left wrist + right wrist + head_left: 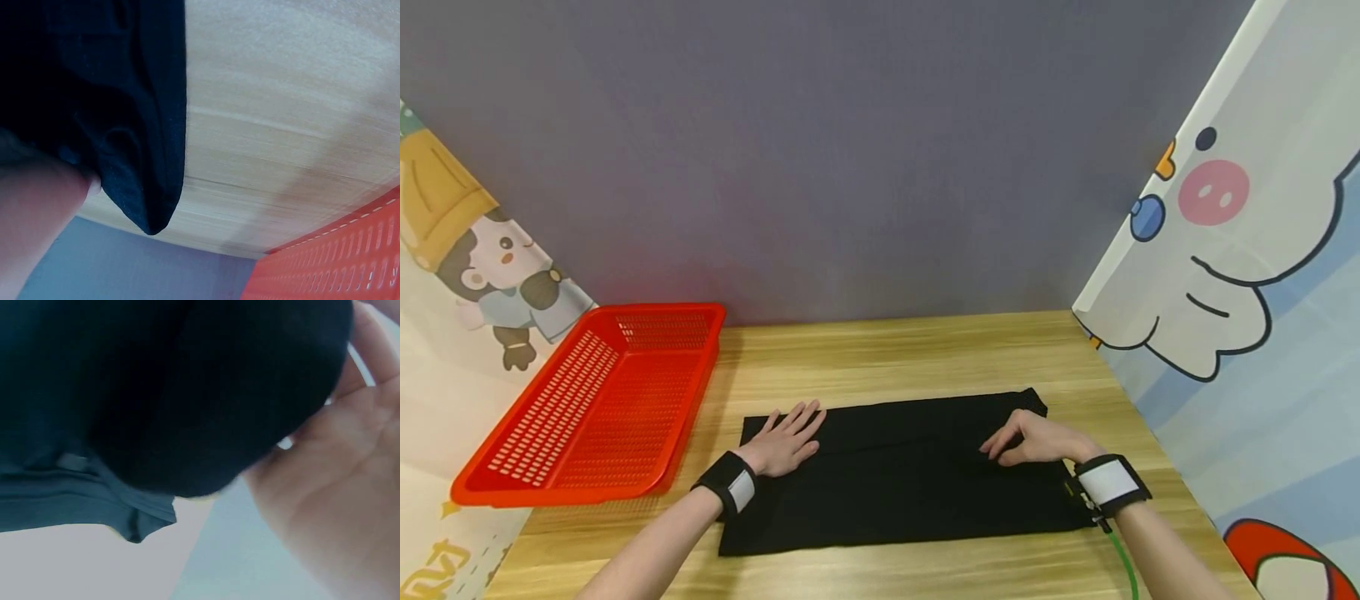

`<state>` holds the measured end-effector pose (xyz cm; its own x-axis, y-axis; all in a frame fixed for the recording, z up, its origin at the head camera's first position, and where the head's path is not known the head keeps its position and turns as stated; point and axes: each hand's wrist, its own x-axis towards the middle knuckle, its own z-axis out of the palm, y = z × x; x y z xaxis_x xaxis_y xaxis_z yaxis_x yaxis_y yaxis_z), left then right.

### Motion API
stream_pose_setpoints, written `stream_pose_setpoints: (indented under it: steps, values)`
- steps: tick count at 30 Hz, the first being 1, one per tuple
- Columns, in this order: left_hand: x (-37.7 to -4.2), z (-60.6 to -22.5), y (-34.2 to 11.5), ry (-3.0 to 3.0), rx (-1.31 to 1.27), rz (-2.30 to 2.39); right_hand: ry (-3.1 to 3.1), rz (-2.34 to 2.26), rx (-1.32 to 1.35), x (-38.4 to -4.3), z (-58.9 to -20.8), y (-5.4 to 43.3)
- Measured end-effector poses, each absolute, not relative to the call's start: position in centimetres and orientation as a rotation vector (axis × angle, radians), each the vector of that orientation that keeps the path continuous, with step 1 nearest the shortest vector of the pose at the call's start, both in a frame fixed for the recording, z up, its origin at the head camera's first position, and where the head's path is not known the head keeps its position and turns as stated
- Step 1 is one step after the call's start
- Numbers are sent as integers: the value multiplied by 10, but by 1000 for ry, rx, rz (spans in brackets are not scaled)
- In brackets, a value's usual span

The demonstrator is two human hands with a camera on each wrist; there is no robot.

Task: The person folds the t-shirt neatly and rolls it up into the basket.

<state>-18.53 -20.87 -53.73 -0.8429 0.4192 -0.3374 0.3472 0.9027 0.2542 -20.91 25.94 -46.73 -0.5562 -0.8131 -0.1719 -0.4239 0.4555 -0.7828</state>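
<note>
A folded black cloth (910, 483) lies spread lengthwise on the wooden table. On its left end rests my left hand (782, 443), palm down with fingers straight and spread. In the left wrist view, part of that hand (40, 212) shows beside a dark cloth corner (147, 181). Over the cloth's right end is my right hand (1032, 438), fingers bent and thumb close to the fingertips. The right wrist view shows its palm (331, 481) behind a bulge of dark fabric (231, 394), which hides the fingertips. Whether they pinch the fabric is unclear.
A red perforated plastic basket (617, 408) stands at the table's left side. A grey panel (880, 167) rises behind the wooden table (910, 354). Cartoon-printed sheets flank both sides. A green cable (1122, 557) runs from the right wristband (1108, 483).
</note>
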Motion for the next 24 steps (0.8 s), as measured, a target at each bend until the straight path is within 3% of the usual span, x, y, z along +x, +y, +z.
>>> stream_pose_setpoints:
  steps: [6, 14, 24]
  values:
    - [-184, -538, -209, 2689, 569, 257, 2226, -928, -992, -193, -481, 261]
    - [-186, -538, -211, 2691, 568, 243, 2560, -975, -1029, -196, -495, 253]
    - [-182, -529, -207, 2670, 587, 279, 2825, -607, -471, -190, -504, 222]
